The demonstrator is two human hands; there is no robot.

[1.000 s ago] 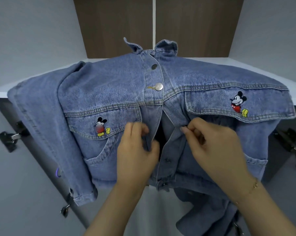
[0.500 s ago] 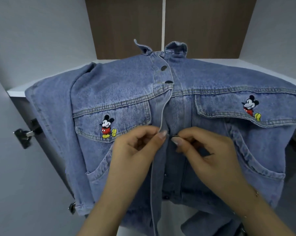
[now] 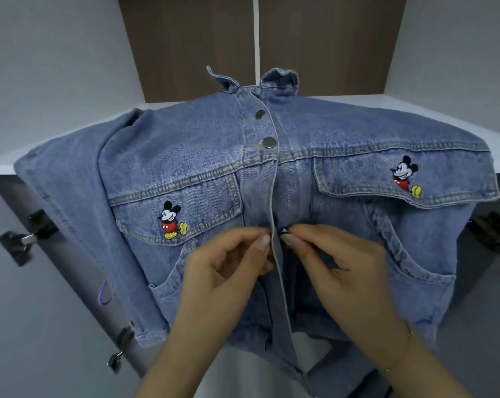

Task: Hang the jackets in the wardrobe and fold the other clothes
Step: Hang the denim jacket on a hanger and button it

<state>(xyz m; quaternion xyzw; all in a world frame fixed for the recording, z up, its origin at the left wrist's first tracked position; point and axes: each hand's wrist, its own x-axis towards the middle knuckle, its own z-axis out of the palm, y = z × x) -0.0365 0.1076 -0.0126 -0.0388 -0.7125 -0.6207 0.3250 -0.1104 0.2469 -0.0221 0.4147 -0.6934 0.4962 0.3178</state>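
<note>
A blue denim jacket (image 3: 185,156) with cartoon mouse patches on both chest pockets lies over a white shelf (image 3: 498,145) inside the wardrobe, its lower half hanging off the front edge. Its top two metal buttons are fastened. My left hand (image 3: 228,271) pinches the left front placket at the third buttonhole. My right hand (image 3: 343,271) pinches the right front edge, with a small dark metal button (image 3: 285,231) at my fingertips. The two edges almost meet between my hands.
The wardrobe's brown back panel (image 3: 185,47) rises behind the shelf, with grey side walls left and right. Dark metal door hinges (image 3: 22,239) sit on the left side, with another hinge (image 3: 496,234) on the right.
Both hands have drawn the two front edges together at the third button. The view has shifted so the jacket sits a little more to the left.
</note>
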